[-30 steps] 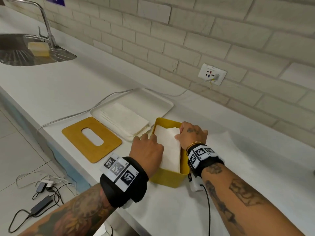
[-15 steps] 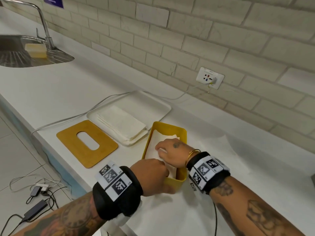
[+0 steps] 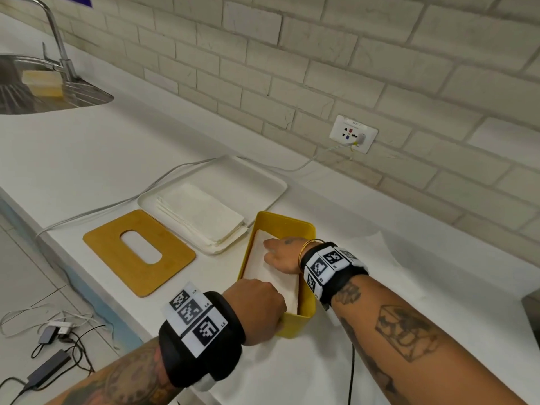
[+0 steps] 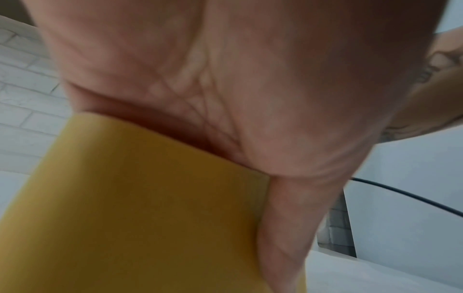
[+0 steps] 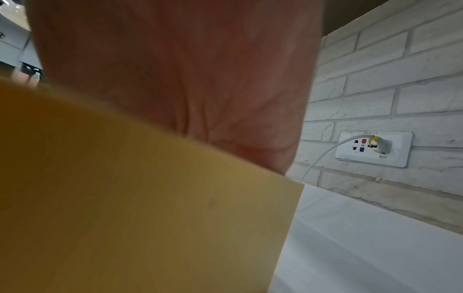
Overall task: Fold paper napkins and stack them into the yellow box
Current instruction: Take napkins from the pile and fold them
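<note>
Since a moment ago I've brought my left hand (image 3: 257, 308) back from the box's left side to its near end, and my right hand (image 3: 282, 254) has gone from the far rim down inside. Going left to right along the counter (image 3: 117, 147): the sink (image 3: 43, 103) sits at the far left end, then the wooden lid (image 3: 138, 252) with its oval slot lies near the front edge, and just beyond it the white tray (image 3: 263, 185) holds a stack of napkins (image 3: 201, 214). The yellow box (image 3: 285, 226) stands just right of the tray, near the front edge, with folded napkins (image 3: 257, 267) inside. My left hand grips the box's near wall, thumb against the outside. My right hand rests on the folded napkins; I cannot tell how its fingers lie
</note>
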Motion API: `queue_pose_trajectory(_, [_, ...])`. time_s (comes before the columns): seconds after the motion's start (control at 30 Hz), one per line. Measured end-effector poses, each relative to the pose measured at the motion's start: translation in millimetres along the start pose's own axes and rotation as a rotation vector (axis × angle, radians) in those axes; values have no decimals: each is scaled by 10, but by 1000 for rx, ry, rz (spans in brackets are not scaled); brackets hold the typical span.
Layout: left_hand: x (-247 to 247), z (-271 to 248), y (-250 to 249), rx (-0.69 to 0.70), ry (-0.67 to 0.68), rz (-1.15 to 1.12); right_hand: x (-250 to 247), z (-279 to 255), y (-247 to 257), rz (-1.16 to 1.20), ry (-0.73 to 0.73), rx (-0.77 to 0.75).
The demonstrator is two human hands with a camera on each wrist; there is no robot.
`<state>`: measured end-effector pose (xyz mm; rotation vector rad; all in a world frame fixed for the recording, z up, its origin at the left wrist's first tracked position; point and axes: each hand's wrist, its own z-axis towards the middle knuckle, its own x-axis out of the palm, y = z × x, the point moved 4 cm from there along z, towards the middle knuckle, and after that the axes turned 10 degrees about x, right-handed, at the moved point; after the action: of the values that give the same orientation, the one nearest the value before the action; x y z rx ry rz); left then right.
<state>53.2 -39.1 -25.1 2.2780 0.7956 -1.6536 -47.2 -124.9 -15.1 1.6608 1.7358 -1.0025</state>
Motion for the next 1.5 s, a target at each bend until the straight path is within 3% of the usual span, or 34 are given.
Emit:
queue_pose_trajectory(0.13, [-39,-12,6,0,-2,-15,-10,-12,13,-25,12,9])
queue_pose_trajectory(0.3, [-92,-102,-14,79,-107,-58,-153,-218,5,42,-51,-70])
queue_pose_trajectory(0.57, [-85,-17,22,-15,23,-37,-147,-326,143,-38,27,-129])
queue_pose_trajectory(0.67, [-98,-9,33,-34,58,-46,-167,-341,78,36,26,-160])
queue_pose_trajectory(0.77, [-130,-31,63,-48,45,-106,-294,-449,-114,235,-70,-189])
queue_pose_trajectory(0.87, [-234,-108,48,-13,-87,-246,-364,-669,-561,518,-206,-190])
queue_pose_trajectory(0.93, [-353,-164,-23,50,-269,-332,-286,-858,-983,675,-259,-148])
queue_pose_trajectory(1.0, [-476,-214,-173,146,-494,-413,-97,-1049,-1441,755,-283,-54])
queue_pose_trajectory(1.07, [-536,-211,-415,239,-595,-503,184,-1226,-1873,782,-292,68])
queue_pose_trajectory(1.27, [-348,260,-1068,317,-393,-448,1248,-1573,-2624,851,-159,328])
queue_pose_trajectory(1.5, [40,889,-1345,33,-196,-307,1875,-1771,-2747,831,-119,366])
